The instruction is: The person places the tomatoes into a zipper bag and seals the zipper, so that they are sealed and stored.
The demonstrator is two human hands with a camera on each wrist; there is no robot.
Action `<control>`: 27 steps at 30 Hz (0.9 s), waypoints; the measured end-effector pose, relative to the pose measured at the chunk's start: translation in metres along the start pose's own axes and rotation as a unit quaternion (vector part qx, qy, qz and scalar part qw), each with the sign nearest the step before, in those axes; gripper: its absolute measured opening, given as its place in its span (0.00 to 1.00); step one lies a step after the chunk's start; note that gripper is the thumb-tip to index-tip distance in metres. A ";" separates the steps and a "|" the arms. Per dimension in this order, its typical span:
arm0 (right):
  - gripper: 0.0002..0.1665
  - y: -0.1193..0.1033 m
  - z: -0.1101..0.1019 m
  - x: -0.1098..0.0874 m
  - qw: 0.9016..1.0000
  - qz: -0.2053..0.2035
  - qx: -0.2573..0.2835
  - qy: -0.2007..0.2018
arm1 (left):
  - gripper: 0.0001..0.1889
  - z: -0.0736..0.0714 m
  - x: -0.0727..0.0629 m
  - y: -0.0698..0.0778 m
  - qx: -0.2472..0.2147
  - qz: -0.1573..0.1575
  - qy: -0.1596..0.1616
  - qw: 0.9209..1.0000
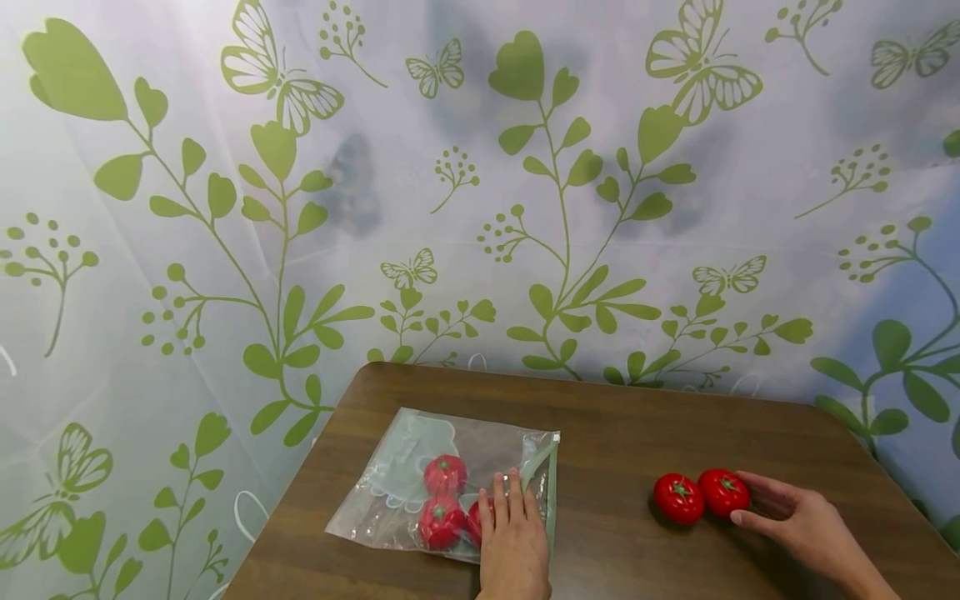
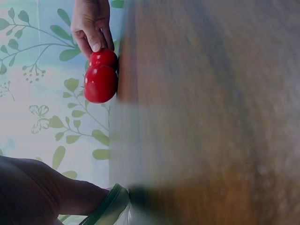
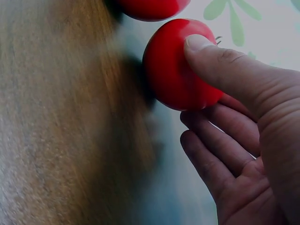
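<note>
My right hand point(image 1: 806, 529) pinches the right one of two shiny red tomatoes point(image 1: 724, 493) between thumb and fingers. In the right wrist view the thumb presses the near side of this tomato point(image 3: 176, 65), with the fingers behind it. The other tomato point(image 1: 679, 499) sits right against it on the left. My left hand point(image 1: 514, 542) lies with straight fingers on a clear zip bag point(image 1: 390, 533), near its green-edged opening. Inside the bag are three tomatoes point(image 1: 445, 475), one partly hidden by the left hand. The left wrist view shows the bag's green edge point(image 2: 105, 206) by that hand.
The brown wooden table point(image 1: 600, 467) has rounded far corners. Behind it hangs a pale curtain point(image 1: 420, 317) with green leaves and butterflies. The bag lies flat on the table's left side, and the two loose tomatoes stand to the right.
</note>
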State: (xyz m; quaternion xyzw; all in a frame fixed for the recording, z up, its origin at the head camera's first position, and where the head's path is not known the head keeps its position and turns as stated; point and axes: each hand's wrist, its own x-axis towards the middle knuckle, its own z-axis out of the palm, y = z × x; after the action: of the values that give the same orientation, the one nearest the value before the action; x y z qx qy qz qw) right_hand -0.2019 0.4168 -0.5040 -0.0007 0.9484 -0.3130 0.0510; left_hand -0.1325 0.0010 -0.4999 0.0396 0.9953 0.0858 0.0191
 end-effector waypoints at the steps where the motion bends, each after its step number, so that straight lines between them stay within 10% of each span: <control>1: 0.53 0.000 0.001 0.000 1.000 0.001 -0.001 -0.001 | 0.60 0.000 0.000 0.000 0.001 0.000 0.001 1.000; 27: 0.51 0.001 0.008 -0.004 0.999 0.004 0.018 0.033 | 0.61 0.001 -0.002 0.000 0.009 0.005 0.019 1.000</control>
State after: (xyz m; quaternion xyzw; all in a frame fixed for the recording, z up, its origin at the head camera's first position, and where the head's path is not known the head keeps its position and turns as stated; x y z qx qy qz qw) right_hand -0.1968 0.4126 -0.5108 0.0142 0.9438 -0.3294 0.0208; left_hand -0.1309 0.0015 -0.5008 0.0433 0.9960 0.0781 -0.0003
